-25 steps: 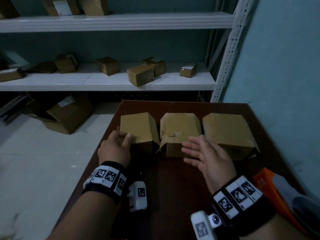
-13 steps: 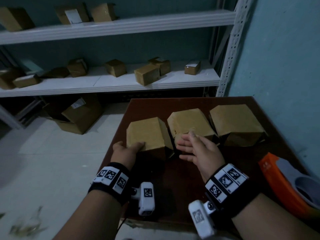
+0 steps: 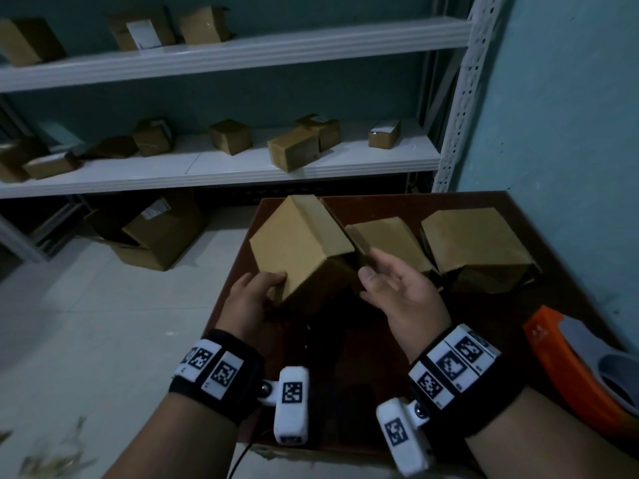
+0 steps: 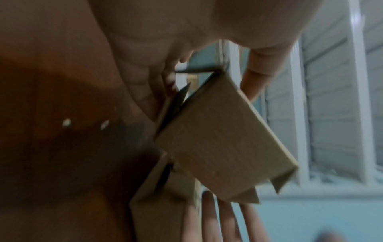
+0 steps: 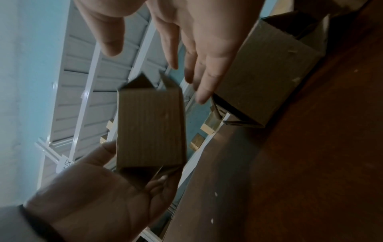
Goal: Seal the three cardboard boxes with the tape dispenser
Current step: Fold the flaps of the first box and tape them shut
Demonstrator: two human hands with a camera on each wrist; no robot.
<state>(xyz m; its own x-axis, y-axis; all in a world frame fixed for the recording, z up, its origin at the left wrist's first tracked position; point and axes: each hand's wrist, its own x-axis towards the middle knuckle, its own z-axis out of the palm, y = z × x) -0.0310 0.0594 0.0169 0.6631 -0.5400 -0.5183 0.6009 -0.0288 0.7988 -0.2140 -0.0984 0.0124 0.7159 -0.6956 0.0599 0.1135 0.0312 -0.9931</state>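
1. Head view: left hand grips the leftmost cardboard box, lifted and tilted off the surface; right hand is spread, empty. Two other boxes rest behind; the orange tape dispenser lies untouched at right.
2. Left wrist: fingers wrap the box's end; flaps gape.
3. Right wrist: fingers are wide, near the box. Risk: the one-handed hold may slip, or flaps spring open before taping.

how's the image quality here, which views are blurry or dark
Head view: dim, bluish light, wide-angle bending of the shelf, hands fairly sharp. Left wrist view: motion-blurred, the lifted box soft-edged, table side dark. Right wrist view: fingers blurred, table in shadow.
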